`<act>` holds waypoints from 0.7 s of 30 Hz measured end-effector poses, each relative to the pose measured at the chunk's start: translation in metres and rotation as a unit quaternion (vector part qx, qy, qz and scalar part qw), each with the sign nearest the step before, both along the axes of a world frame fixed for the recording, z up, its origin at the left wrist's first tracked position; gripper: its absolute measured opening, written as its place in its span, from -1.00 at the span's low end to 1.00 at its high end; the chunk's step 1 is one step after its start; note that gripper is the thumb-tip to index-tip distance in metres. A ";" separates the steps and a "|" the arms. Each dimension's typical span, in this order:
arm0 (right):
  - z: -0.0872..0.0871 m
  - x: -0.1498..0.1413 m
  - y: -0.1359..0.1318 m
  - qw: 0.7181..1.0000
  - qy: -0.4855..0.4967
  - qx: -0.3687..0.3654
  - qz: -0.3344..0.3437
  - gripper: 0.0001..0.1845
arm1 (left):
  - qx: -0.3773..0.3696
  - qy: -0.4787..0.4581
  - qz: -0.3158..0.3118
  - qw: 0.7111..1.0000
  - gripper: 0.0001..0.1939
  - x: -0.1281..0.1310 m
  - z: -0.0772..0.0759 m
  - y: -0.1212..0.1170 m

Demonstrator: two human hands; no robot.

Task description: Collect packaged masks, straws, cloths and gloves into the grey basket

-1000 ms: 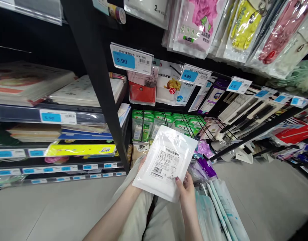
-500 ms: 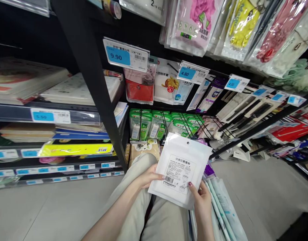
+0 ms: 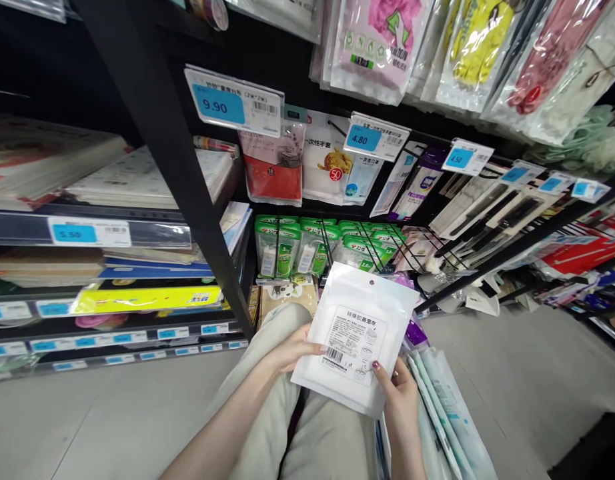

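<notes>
A flat white packet (image 3: 360, 293) with a printed label, a barcode and small drawings is held above my knees. Its hanging hole is at the top, and its printed side faces me. My left hand (image 3: 295, 350) grips the left edge, thumb on the front and fingers behind. On the lower right edge my right hand (image 3: 400, 387) is closed the same way, its thumb beside the drawings. The fingers behind the packet are mostly hidden. Close to my right hand, several pale plastic packages (image 3: 450, 407) stand on the floor side.
Green-topped packs (image 3: 277, 248) hang on hooks ahead. Price tags (image 3: 235, 101) stick out above bagged gloves (image 3: 320, 160). A black shelf post (image 3: 187, 180) rises on the left beside shelves of flat goods. Grey floor tiles (image 3: 122, 407) lie on both sides of my legs.
The view has shifted slightly, so the shelves appear a little further left. Both hands keep their hold on the packet, which stays nearly in place.
</notes>
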State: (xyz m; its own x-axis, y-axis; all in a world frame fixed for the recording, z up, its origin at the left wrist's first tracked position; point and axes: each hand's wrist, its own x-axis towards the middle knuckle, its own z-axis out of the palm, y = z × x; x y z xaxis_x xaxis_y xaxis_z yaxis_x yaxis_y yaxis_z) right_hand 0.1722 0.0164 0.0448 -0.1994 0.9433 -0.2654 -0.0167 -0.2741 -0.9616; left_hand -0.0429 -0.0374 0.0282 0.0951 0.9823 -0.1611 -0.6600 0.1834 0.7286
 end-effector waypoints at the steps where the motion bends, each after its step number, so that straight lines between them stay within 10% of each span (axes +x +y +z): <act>1: -0.001 0.001 0.000 1.000 -0.001 0.000 0.001 -0.43 | -0.002 0.001 -0.001 1.000 -0.47 0.000 0.000 0.000; 12: 0.009 -0.004 -0.014 0.998 -0.035 0.020 0.050 -0.50 | 0.001 0.010 -0.031 0.999 -0.43 -0.004 0.000 -0.003; 16: 0.031 0.054 -0.009 0.968 -0.230 0.086 -0.051 -0.52 | -0.038 0.054 -0.003 0.998 -0.43 -0.004 -0.001 0.002; 21: 0.062 0.168 -0.001 0.857 -0.472 0.123 -0.168 -0.49 | -0.111 0.093 0.090 0.985 -0.55 -0.002 -0.003 0.009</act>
